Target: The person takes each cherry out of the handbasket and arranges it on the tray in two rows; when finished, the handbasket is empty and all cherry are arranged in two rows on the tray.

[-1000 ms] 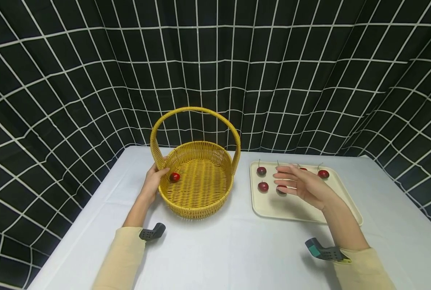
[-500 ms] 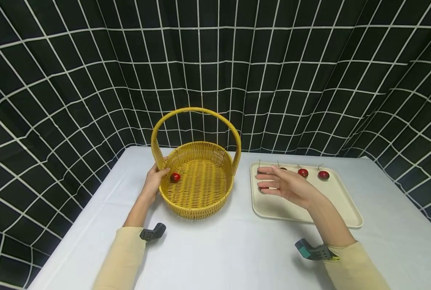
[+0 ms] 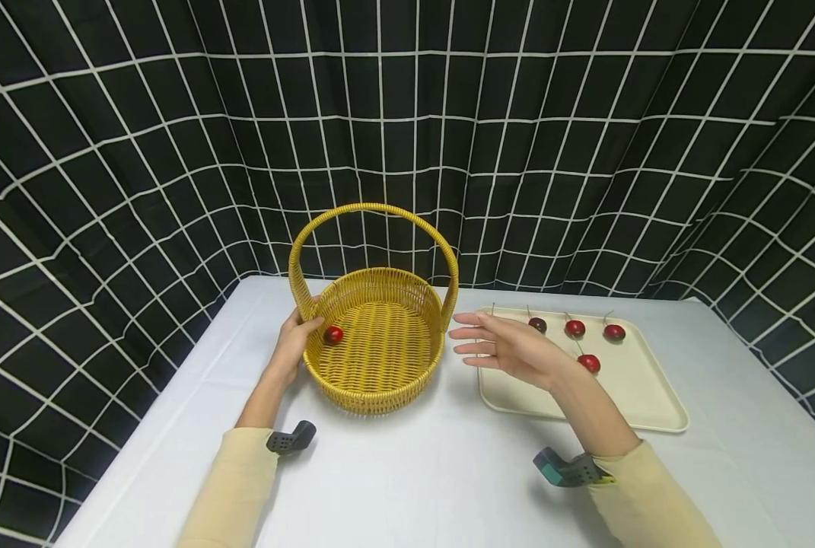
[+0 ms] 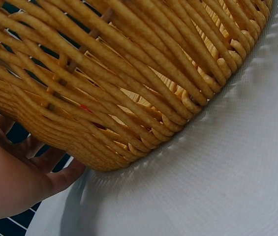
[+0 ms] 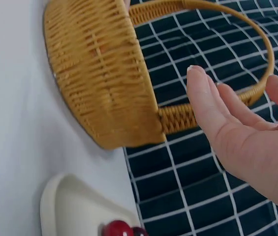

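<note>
My left hand (image 3: pixel 291 341) holds the side of a yellow woven basket (image 3: pixel 369 401), thumb over the rim near the foot of its tall handle. One red cherry (image 3: pixel 333 335) lies inside, close to that thumb. From below, the left wrist view shows the fingers (image 4: pixel 66 176) against the outer weave. My right hand (image 3: pixel 513 352) is in the air between basket and tray, fingers straight and spread, pointing at the basket. Nothing shows between its fingers (image 5: pixel 205 101) in the right wrist view. A cream tray (image 3: pixel 626 415) carries several stemmed cherries (image 3: pixel 574 329); the hand hides part of its left side.
A white cloth (image 3: pixel 407 479) covers the table. Behind and beside it hangs a black curtain (image 3: pixel 551 144) with a white grid. Dark wrist cameras (image 3: pixel 571 468) sit at both cream sleeves (image 3: pixel 654 498).
My right hand has moved left from over the tray's middle toward the basket, fingers staying spread, uncovering cherries on the tray. The left hand keeps its hold on the basket.
</note>
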Demonstrator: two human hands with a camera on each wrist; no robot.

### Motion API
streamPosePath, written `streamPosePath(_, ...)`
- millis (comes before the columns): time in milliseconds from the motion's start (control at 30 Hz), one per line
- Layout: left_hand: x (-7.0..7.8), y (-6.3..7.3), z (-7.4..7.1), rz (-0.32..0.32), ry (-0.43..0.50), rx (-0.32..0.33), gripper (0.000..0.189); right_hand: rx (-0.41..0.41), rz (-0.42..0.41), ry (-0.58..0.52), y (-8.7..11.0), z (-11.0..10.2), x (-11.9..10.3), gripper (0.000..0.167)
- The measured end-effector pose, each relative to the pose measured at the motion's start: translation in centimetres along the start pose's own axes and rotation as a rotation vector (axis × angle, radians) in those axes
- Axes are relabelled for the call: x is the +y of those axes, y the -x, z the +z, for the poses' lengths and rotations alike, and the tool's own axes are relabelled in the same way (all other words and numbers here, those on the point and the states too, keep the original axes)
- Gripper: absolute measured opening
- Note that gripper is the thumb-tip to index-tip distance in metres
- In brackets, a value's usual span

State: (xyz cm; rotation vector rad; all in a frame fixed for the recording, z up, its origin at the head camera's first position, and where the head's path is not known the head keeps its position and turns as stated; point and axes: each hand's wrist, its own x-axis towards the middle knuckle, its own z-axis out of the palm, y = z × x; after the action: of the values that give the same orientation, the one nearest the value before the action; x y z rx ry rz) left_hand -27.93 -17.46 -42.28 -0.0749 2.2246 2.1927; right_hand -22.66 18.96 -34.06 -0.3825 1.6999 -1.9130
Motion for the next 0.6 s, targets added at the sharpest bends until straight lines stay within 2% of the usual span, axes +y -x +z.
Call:
streamPosePath(133, -0.1, 0.0, 0.0, 0.000, 0.006, 0.001, 0.053, -0.034, 0.000, -0.011, -0.8, 0.9, -0.1, 0.061)
streamPosePath(600, 0.3, 0.2, 0.0, -0.004, 0.006, -0.017, 0.053, -0.034, 0.027, -0.065, -3.6, 3.6, -0.3, 0.057)
